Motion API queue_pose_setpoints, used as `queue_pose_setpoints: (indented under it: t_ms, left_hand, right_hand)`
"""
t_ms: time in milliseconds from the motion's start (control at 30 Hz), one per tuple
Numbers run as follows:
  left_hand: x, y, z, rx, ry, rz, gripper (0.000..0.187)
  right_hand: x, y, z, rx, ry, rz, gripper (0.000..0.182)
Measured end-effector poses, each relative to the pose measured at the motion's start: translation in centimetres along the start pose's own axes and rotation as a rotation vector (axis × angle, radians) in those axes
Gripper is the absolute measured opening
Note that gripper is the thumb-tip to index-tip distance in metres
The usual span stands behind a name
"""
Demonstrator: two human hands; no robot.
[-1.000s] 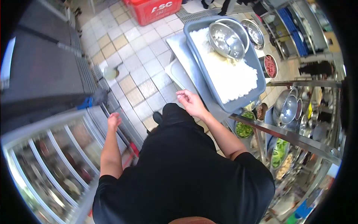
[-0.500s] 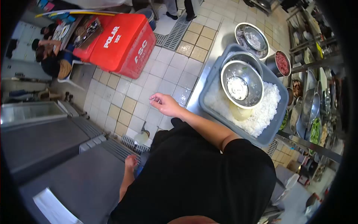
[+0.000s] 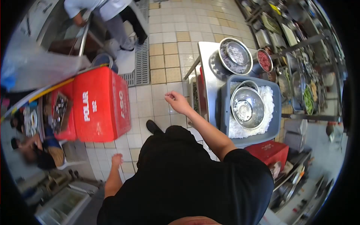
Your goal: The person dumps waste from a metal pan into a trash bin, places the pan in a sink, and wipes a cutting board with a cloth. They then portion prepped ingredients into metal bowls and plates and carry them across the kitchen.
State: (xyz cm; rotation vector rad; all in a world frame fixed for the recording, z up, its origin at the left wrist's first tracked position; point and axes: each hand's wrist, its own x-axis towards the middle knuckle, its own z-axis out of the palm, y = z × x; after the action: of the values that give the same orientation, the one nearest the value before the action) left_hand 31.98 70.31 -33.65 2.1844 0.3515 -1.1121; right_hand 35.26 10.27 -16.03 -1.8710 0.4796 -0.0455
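My right hand (image 3: 178, 102) is held out over the tiled floor, fingers loosely bent, with nothing visible in it. It is nearest the steel table (image 3: 210, 52) but apart from it. Low at my left side hangs my left hand (image 3: 117, 160), loosely open, small in view and seemingly holding nothing. A blue-grey plastic tub (image 3: 225, 108) stands to my right, with white grains (image 3: 268, 99), ice or rice, inside. On the grains rests a perforated metal colander (image 3: 258, 105), touched by neither hand.
A red cooler box (image 3: 99, 108) stands to my left. Beyond the tub are a bowl of pale pieces (image 3: 236, 56) and a pot of red meat (image 3: 264, 60). Shelves (image 3: 322, 41) line the right. A person in a white top (image 3: 112, 9) stands ahead near a floor drain (image 3: 142, 56).
My view has turned and moved forward, so the red cooler is now beside me and the grey counter on my left has mostly left view. Both hands still hold nothing visible.
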Motion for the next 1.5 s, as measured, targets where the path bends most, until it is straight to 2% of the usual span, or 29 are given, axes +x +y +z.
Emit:
queue_pose_setpoints:
  t_ms: [33, 67, 167, 267, 400, 500, 600, 667, 733, 800, 833, 933, 1033, 1067, 1133, 1200, 1233, 1300, 1400, 1500]
  left_hand:
    - [4.4, 4.4, -3.1, 0.119, 0.038, 0.169, 0.019]
    - [5.4, 13.6, -5.0, -0.047, 0.12, -0.016, 0.017]
    - [13.4, 31.0, -9.0, -0.119, 0.108, 0.233, 0.017]
    - [17.1, 48.3, -9.6, -0.168, 0.003, 0.412, 0.02]
    - [23.1, 63.4, -8.8, -0.11, -0.083, 0.506, 0.02]
    - [26.1, 70.2, -9.0, -0.102, -0.11, 0.399, 0.016]
    - [31.5, 73.0, -9.4, -0.139, -0.111, 0.273, 0.011]
    - [34.6, 74.1, -10.1, 0.033, -0.097, 0.221, 0.013]
    - [36.4, 75.6, -10.2, 0.078, -0.099, 0.098, 0.013]
    - [39.8, 77.2, -9.8, 0.198, -0.051, -0.055, 0.013]
    - [41.9, 77.6, -9.7, 0.229, -0.102, -0.068, 0.013]
    - [46.6, 84.7, -7.3, 0.303, -0.195, -0.123, 0.016]
    - [52.1, 96.4, -3.4, 0.521, -0.28, -0.017, 0.016]
    - [53.5, 101.3, -1.3, 0.604, -0.301, 0.024, 0.016]
    - [58.6, 110.7, 2.6, 0.475, -0.431, 0.136, 0.016]
    - [57.3, 122.2, 6.4, 0.473, -0.442, 0.407, 0.015]
    - [57.4, 127.2, 8.2, 0.445, -0.435, 0.433, 0.016]
    - [57.5, 136.0, 11.3, 0.399, -0.439, 0.496, 0.016]
    - [58.0, 146.8, 16.9, 0.355, -0.524, 0.564, 0.018]
    - [58.9, 152.3, 21.8, 0.349, -0.582, 0.558, 0.02]
  right_hand:
    - [0.3, -0.2, -0.9, 0.01, 0.036, 0.056, 0.032]
    - [0.4, -0.8, -1.7, 0.028, 0.071, 0.111, 0.031]
    - [2.1, 0.1, -3.2, 0.066, 0.197, 0.191, 0.032]
    - [6.0, -0.5, -4.6, 0.116, 0.3, 0.245, 0.031]
    - [14.1, -1.6, -7.3, 0.24, 0.371, 0.246, 0.034]
    - [22.1, -2.3, -10.0, 0.286, 0.379, 0.251, 0.033]
    - [29.3, -4.6, -13.9, 0.325, 0.41, 0.18, 0.032]
    - [33.2, -6.4, -17.2, 0.336, 0.45, 0.133, 0.031]
    - [37.0, -6.8, -20.3, 0.352, 0.508, 0.135, 0.03]
    - [40.8, -6.1, -23.4, 0.341, 0.566, 0.106, 0.03]
    - [42.8, -4.9, -24.9, 0.337, 0.599, 0.129, 0.03]
    - [48.7, 1.4, -29.5, 0.369, 0.716, 0.229, 0.028]
    - [51.8, 9.4, -32.2, 0.495, 0.859, 0.447, 0.028]
    - [51.9, 10.5, -32.9, 0.564, 0.885, 0.591, 0.03]
    - [51.3, 13.5, -32.8, 0.692, 0.923, 0.815, 0.033]
    - [50.7, 16.6, -31.1, 0.778, 0.972, 0.964, 0.033]
    - [50.2, 17.8, -29.8, 0.811, 1.012, 1.038, 0.033]
    - [49.4, 22.5, -26.6, 0.788, 0.915, 1.233, 0.028]
    - [49.6, 20.1, -25.8, 0.672, 0.651, 1.483, 0.026]
    - [51.4, 19.6, -27.3, 0.604, 0.548, 1.46, 0.028]
